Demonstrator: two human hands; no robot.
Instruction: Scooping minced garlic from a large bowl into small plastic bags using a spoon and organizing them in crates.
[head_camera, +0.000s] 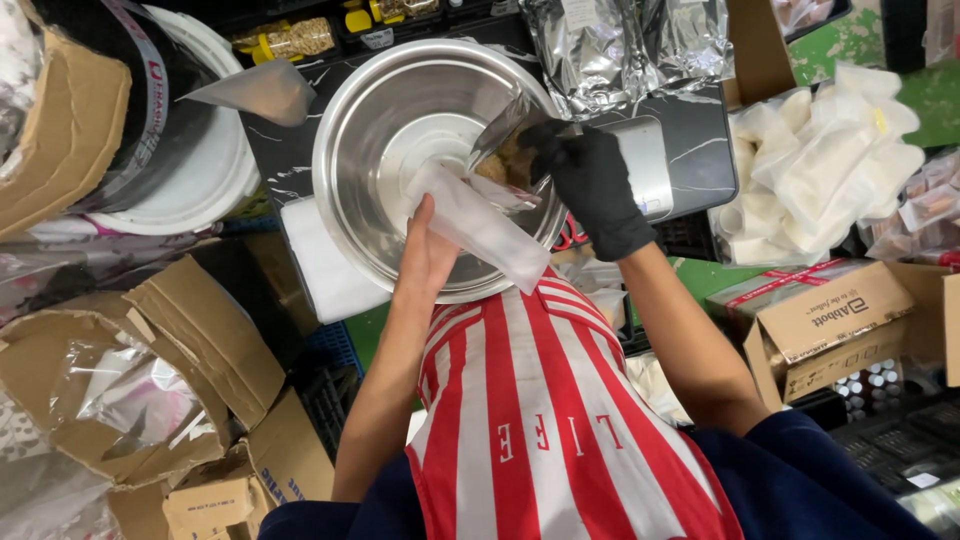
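My bare left hand (425, 255) holds a white cloth-like pouch (478, 225) over a large steel bowl (370, 120). My right hand (592, 185), in a black glove, grips a metal scoop (510, 140) tilted down at the pouch's open mouth. Brownish granular stuff shows at the scoop's lip where it meets the pouch. The bowl stands on a black marble-patterned surface (280, 160). A red and white striped apron (545, 420) hangs below my arms.
Silver foil bags (620, 45) lie behind the bowl. A pile of white filled pouches (830, 160) sits at the right above an open cardboard box (820, 320). Torn cardboard boxes (170, 350) and clear plastic fill the left. A white bucket (190, 170) stands at upper left.
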